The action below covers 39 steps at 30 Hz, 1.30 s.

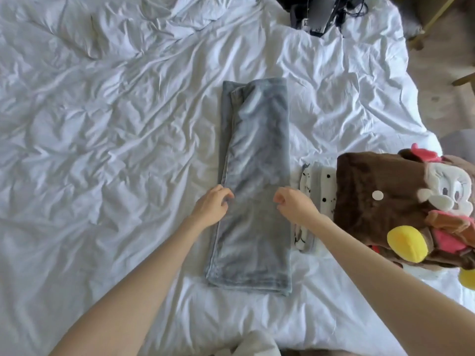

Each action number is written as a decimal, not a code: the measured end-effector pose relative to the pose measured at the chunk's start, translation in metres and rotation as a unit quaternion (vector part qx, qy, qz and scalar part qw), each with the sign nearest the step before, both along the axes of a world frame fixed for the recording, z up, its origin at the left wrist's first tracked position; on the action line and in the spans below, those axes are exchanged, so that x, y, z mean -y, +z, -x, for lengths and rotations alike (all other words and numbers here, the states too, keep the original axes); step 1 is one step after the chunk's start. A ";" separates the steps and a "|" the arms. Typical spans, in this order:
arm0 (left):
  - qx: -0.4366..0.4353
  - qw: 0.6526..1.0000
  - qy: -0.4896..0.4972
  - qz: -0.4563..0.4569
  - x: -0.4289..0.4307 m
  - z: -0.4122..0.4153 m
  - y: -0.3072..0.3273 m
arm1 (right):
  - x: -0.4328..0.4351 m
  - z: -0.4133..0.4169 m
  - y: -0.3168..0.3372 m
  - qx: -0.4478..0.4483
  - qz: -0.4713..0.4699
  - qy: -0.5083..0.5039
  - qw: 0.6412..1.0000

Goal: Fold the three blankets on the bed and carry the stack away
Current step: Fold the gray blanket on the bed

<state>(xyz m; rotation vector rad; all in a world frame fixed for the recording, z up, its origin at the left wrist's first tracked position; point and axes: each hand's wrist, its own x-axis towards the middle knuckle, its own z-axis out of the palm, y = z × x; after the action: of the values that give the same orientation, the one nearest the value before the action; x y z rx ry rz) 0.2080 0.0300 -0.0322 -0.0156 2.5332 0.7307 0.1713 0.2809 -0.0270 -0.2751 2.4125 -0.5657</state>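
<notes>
1. The bed [102, 124] is covered in a creased white sheet, and all the blankets lie on it
2. The left hand [214, 204] is at the left long edge of the grey blanket, about halfway along it. Its fingers are curled with the tips at the hem; I cannot tell whether they pinch the cloth
3. The grey blanket [257, 155] lies in the middle of the bed, folded into a long narrow strip that runs away from the person. Its layers show at the far left corner
4. The right hand [295, 206] is over the strip's right side with its fingers curled inward. I cannot tell whether it grasps any cloth
5. Just right of the strip lies a folded white dotted blanket [314, 181], partly under the brown one
6. The brown blanket [372, 196], which bears a plush cartoon mouse, sits folded on top of it at the bed's right edge
7. A dark tangle of cables [316, 14] lies at the bed's far edge
</notes>
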 end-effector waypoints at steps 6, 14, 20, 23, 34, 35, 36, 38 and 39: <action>-0.069 0.984 0.139 -0.085 -0.008 0.128 -0.026 | 0.022 0.129 -0.021 -0.082 0.045 -0.055 0.994; -0.010 0.906 0.383 -0.181 -0.015 0.234 -0.075 | 0.030 0.233 -0.061 -0.126 0.025 -0.116 0.985; 0.125 0.798 0.473 -0.351 -0.014 0.278 -0.082 | 0.033 0.263 -0.082 -0.102 0.087 -0.230 0.964; 0.120 0.789 0.446 -0.404 -0.015 0.294 -0.079 | 0.035 0.276 -0.084 -0.143 0.091 -0.234 0.957; -0.133 0.874 0.443 -0.148 0.004 0.313 -0.086 | 0.055 0.346 -0.077 -0.238 0.062 -0.088 0.965; -0.184 0.879 0.422 -0.122 0.004 0.315 -0.085 | 0.057 0.350 -0.076 -0.243 0.063 -0.072 0.965; -0.240 0.886 0.385 -0.097 0.004 0.317 -0.082 | 0.058 0.353 -0.075 -0.255 0.067 -0.057 0.963; -0.301 0.909 0.273 -0.095 0.005 0.324 -0.075 | 0.060 0.357 -0.070 -0.278 0.087 -0.039 0.956; -0.296 0.926 0.209 -0.109 0.004 0.329 -0.071 | 0.060 0.358 -0.067 -0.288 0.101 -0.040 0.952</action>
<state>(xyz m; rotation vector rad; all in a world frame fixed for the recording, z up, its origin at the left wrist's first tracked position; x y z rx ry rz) -0.1210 0.0259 -0.1032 -0.3121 3.0370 1.3560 -0.1868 0.2210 -0.0938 -0.4873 2.9378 -0.8669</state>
